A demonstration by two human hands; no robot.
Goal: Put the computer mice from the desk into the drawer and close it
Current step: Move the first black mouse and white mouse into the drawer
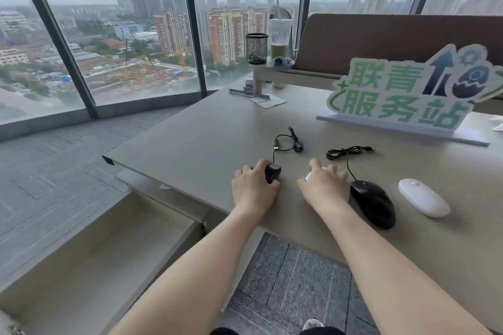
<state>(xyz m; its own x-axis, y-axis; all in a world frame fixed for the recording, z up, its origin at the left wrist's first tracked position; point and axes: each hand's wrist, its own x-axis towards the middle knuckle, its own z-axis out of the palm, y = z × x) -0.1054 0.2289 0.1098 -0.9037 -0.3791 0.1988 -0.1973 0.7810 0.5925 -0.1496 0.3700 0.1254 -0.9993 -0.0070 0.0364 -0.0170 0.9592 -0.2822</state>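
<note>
Both of the person's bare arms reached out over the pale grey desk [206,128]; the left hand [254,189] lay curled over a small dark mouse [273,171], fingers wrapped over its top and thumb at its near side, so it was grasping that mouse against the desk top; a thin black cable [288,141] ran from the mouse's far end and looped loosely on the desk beyond it, ending in a USB plug. The right hand [324,187] covered a white mouse [309,177], of which only a sliver showed by the thumb; the fingers were spread and bent over it, pressing or gripping it where it sat, though whether it was lifted I could not tell.

Just to the right of that hand lay a larger black wired mouse [374,204], its cord [347,151] trailing away to a bundled coil farther back; beyond it, a little apart, rested a flat white mouse [423,197], untouched.

The drawer [89,261] stood pulled open below the desk's left edge, by the person's left arm; its pale interior held nothing that I could make out. At the back of the desk stood a green and white sign [400,100] with large characters; farther off a mesh pen cup [256,48] and a plastic drink cup [279,38] sat on a raised shelf before the windows [122,35].
</note>
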